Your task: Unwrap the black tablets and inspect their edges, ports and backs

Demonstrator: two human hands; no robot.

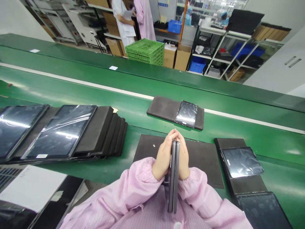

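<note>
Grip: our left hand (162,160) and right hand (183,159) were closed together on two panels (176,183), palms pressing from either side, fingertips meeting over the far end.
Panels: we held them on edge, side by side, between the mat (203,162) and our smock (152,220).
Slip risk: easing our palms could have let the panels slide down, since we saw no finger beneath them.
Scuff risk: uneven pressure might have shifted one panel against the other and rubbed their faces.
Knock risk: a stray left sleeve (137,178) could have bumped the stack (96,133), whose edges were fanned, and shifted the left screens (68,127) on it.
Overhang risk: the right screens (241,161) reached past the edge of their pad (250,184), so a brush from our right sleeve (202,190) might have tipped one.
Panel make: slim, dark grey, straight-sided, with a dull sheen.
Padding: dark, matte, foam-like slabs with square corners.
Screens: flat, glossy rectangles; the far screen (187,114) looked wrapped in wrinkled clear film.
Belt (128,100): smooth green, crossed lengthwise by a pale stripe.
Cloth: pink, finely striped, gathered at our wrists.
</note>
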